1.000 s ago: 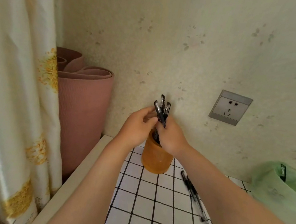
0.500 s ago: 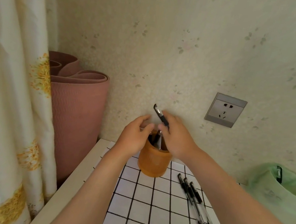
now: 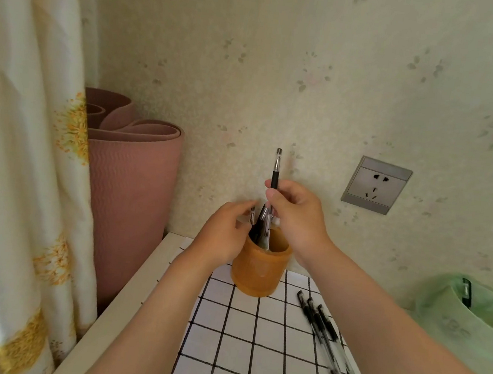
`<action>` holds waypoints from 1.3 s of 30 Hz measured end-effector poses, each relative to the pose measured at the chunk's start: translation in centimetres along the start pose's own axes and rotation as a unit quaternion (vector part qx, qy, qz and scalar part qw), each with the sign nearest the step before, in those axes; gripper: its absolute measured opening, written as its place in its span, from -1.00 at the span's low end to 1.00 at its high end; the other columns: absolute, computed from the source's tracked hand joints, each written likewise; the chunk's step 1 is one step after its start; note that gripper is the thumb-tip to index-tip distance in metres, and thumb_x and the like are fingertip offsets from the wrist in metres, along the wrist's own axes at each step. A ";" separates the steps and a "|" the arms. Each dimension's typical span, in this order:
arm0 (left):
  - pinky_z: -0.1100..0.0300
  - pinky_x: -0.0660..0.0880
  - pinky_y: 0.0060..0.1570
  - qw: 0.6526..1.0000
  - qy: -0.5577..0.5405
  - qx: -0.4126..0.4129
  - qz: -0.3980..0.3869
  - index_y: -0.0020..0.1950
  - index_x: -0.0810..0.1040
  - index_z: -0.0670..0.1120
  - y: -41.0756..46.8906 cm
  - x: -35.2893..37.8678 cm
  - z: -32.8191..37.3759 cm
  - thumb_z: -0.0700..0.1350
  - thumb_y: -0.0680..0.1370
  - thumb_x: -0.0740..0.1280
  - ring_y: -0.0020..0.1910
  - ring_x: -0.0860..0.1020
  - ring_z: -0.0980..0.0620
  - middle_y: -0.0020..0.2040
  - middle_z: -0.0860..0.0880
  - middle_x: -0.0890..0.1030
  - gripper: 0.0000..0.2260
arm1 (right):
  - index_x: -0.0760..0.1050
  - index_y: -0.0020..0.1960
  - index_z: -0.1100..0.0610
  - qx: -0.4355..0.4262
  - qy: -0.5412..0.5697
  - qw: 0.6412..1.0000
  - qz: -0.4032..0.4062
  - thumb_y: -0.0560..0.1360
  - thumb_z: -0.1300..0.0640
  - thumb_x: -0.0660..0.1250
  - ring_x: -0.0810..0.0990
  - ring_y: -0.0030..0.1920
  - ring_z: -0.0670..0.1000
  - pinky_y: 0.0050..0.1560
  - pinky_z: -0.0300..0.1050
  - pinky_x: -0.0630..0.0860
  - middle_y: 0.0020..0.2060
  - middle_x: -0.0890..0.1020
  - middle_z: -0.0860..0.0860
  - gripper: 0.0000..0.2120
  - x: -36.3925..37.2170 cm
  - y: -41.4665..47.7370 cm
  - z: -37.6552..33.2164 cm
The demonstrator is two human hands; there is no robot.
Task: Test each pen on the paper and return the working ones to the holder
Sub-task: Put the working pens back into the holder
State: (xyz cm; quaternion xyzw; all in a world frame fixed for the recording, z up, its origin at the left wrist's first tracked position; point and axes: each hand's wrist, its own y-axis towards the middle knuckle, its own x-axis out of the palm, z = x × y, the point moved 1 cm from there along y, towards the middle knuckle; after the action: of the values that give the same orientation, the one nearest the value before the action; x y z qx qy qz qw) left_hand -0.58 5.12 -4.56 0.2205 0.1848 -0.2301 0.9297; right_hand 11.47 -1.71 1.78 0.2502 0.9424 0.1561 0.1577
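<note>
Right hand (image 3: 298, 215) fingers pinch slim black-and-clear pen (image 3: 276, 172) upright, just above round orange-brown pen holder (image 3: 259, 270). Left hand (image 3: 223, 234) fingers curl on its rim. Three black pens (image 3: 328, 339) lie on table (image 3: 136, 298), below-right. Looks partway: several left inside.

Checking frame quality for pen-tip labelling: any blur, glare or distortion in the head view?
Head view: light soft and even, no glare, faint shadows only. Head view: the pen held by the right hand is fairly sharp; fingertips of the left hand and the pens in the holder smear slightly. Head view: wide-angle bowing seems to bend the curtain edge; the green bag looks soft.
</note>
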 end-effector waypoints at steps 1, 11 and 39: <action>0.12 0.41 0.36 1.000 0.002 0.000 -0.005 0.51 0.38 0.08 0.0 0.0 -0.1 -0.23 0.65 0.17 0.30 0.46 0.09 0.34 -0.01 0.48 -0.56 | 0.62 0.01 -0.09 -0.006 -0.003 1.000 0.016 0.57 0.20 0.35 0.61 -0.10 -0.09 0.05 -0.13 0.58 -0.17 0.65 -0.10 -0.81 0.1 0.0 0.2; 0.28 0.38 0.19 0.999 -0.025 -0.026 0.008 0.51 0.31 0.14 -0.2 0.1 -0.2 -0.17 0.67 0.15 0.22 0.50 0.13 0.30 0.10 0.54 -0.58 | 0.56 0.13 0.06 0.031 -0.320 0.946 0.046 0.48 -0.01 0.46 0.62 -0.06 -0.02 -0.03 -0.07 0.57 -0.13 0.63 -0.07 -0.72 0.0 -1.1 3.1; 0.22 0.53 -0.03 0.964 0.171 0.087 -0.184 0.29 0.55 0.02 -5.9 10.3 4.6 -0.18 0.63 0.25 -0.10 0.51 0.12 0.16 0.04 0.59 -0.74 | 0.54 0.10 0.13 0.232 -0.529 0.790 -0.207 0.44 -0.20 0.34 0.59 0.02 0.05 -0.02 -0.07 0.55 0.11 0.52 0.06 -0.57 -11.4 -10.6 7.2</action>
State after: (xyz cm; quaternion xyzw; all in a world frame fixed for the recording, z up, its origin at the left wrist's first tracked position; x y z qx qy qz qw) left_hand 6.03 -5.43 -7.26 0.2989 0.3576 -0.3714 0.8030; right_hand 19.09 -14.89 -6.17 0.1219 0.7487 -0.2606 0.5972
